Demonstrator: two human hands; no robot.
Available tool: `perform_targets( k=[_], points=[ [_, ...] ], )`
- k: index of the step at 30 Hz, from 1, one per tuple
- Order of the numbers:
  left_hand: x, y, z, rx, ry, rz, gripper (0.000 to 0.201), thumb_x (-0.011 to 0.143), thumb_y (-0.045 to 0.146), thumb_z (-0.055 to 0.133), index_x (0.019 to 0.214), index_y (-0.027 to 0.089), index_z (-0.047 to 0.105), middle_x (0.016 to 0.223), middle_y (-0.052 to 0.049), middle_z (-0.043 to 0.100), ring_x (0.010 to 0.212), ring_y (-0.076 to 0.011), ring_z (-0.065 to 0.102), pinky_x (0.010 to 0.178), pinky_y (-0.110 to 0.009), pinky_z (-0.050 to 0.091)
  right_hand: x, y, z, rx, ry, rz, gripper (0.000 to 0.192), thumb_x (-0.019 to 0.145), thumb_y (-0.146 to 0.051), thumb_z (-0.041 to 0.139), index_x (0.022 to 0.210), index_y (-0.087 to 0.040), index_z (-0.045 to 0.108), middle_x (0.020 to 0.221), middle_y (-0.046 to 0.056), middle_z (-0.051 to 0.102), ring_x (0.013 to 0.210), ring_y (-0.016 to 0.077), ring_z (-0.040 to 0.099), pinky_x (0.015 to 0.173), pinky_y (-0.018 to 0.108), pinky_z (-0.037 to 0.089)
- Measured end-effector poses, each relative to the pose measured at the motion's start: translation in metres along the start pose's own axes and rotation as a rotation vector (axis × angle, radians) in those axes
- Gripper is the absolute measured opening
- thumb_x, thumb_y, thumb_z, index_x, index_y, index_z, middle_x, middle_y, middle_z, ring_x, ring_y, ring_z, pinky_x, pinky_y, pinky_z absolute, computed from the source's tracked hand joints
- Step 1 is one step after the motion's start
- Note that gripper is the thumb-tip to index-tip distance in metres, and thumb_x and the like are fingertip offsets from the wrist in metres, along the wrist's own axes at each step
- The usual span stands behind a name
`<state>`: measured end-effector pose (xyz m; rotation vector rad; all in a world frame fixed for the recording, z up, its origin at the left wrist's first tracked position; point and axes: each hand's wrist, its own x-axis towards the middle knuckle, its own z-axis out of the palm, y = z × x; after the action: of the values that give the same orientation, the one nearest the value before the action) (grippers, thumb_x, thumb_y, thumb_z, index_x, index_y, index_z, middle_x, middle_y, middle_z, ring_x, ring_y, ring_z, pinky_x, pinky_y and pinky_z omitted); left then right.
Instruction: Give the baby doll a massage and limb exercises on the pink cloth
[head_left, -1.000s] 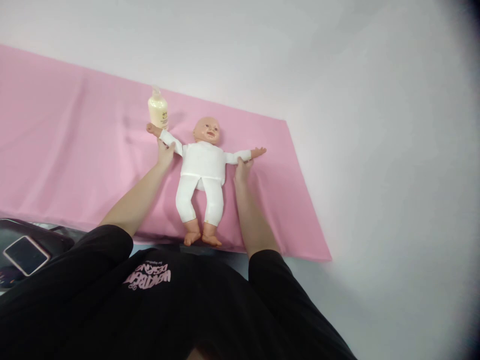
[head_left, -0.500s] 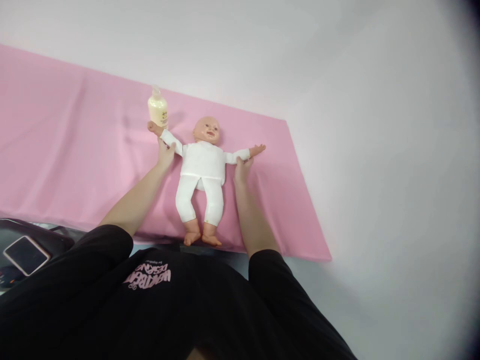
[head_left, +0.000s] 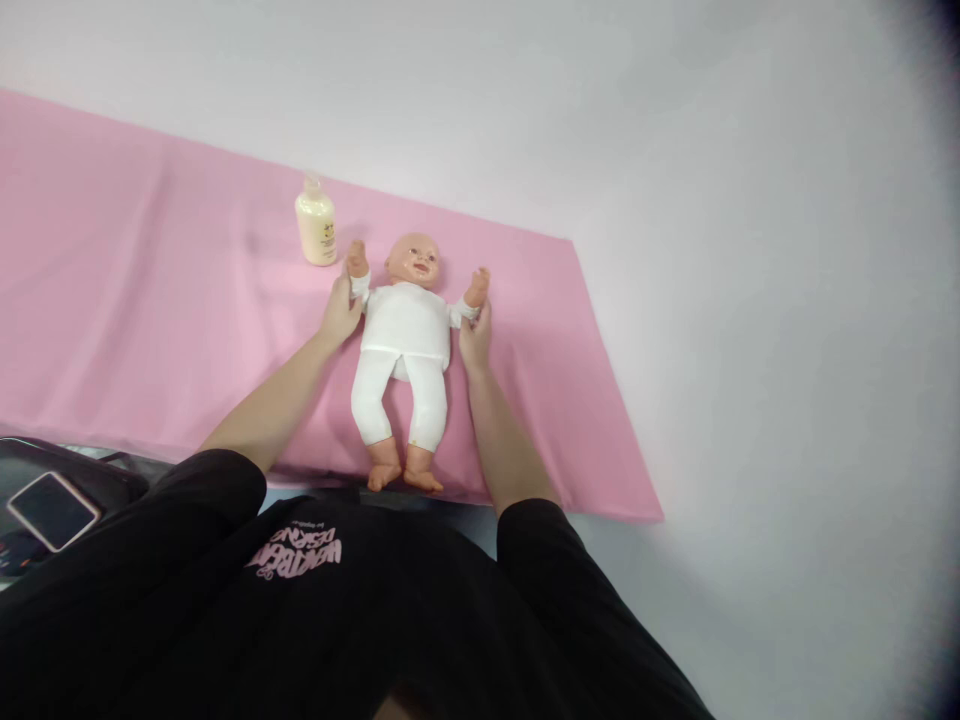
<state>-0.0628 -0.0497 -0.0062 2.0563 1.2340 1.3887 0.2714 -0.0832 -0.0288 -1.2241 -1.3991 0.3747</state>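
A baby doll (head_left: 406,340) in a white top and white trousers lies on its back on a pink cloth (head_left: 150,300), head away from me. My left hand (head_left: 339,312) grips the doll's arm on the left side, and that arm points up. My right hand (head_left: 475,337) grips the doll's other arm, which is raised as well. A small cream bottle (head_left: 316,221) with a clear cap stands upright just left of the doll's head, apart from both hands.
The pink cloth covers a white surface (head_left: 750,300) that runs on to the right and behind. A phone (head_left: 51,510) lies on a dark object at the lower left edge. My black shirt fills the bottom of the view.
Both doll arms were spread out sideways; now my hands have swung them up and inward beside the doll's head. The bottle has not moved.
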Motion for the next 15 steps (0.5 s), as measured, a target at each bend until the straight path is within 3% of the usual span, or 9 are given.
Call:
perform_targets(
  k=[3, 6, 10, 15],
  points=[
    [0.000, -0.004, 0.002, 0.136, -0.127, 0.012, 0.066, 0.104, 0.026, 0.054, 0.169, 0.016, 0.053, 0.154, -0.024, 0.066, 0.148, -0.0420, 0.061, 0.133, -0.066, 0.045, -0.003, -0.002, 0.002, -0.074, -0.091, -0.082, 0.054, 0.101, -0.025, 0.053, 0.154, -0.025, 0.065, 0.156, 0.014, 0.071, 0.150, 0.0304, 0.064, 0.136, 0.059, 0.049],
    [-0.001, -0.007, 0.004, 0.225, -0.223, 0.074, 0.072, 0.093, 0.013, 0.052, 0.164, 0.016, 0.063, 0.159, -0.021, 0.065, 0.150, -0.0400, 0.059, 0.135, -0.063, 0.042, -0.004, -0.008, 0.003, -0.136, -0.156, -0.119, 0.056, 0.094, -0.012, 0.049, 0.140, -0.027, 0.077, 0.145, 0.012, 0.077, 0.142, 0.0295, 0.069, 0.137, 0.057, 0.049],
    [-0.001, -0.011, 0.005, 0.234, -0.204, 0.092, 0.076, 0.090, 0.010, 0.050, 0.164, 0.022, 0.065, 0.160, -0.016, 0.065, 0.150, -0.0369, 0.058, 0.135, -0.061, 0.043, -0.005, -0.014, 0.004, -0.158, -0.155, -0.124, 0.064, 0.087, -0.006, 0.047, 0.141, -0.024, 0.078, 0.145, 0.013, 0.078, 0.141, 0.0304, 0.069, 0.136, 0.058, 0.050],
    [0.000, -0.014, 0.006, 0.210, -0.205, 0.087, 0.078, 0.089, 0.009, 0.052, 0.165, 0.022, 0.064, 0.159, -0.017, 0.065, 0.150, -0.0369, 0.058, 0.135, -0.062, 0.043, -0.005, -0.014, 0.004, -0.165, -0.138, -0.122, 0.066, 0.085, -0.005, 0.048, 0.142, -0.025, 0.077, 0.144, 0.011, 0.078, 0.140, 0.0276, 0.069, 0.135, 0.053, 0.052]
  ],
)
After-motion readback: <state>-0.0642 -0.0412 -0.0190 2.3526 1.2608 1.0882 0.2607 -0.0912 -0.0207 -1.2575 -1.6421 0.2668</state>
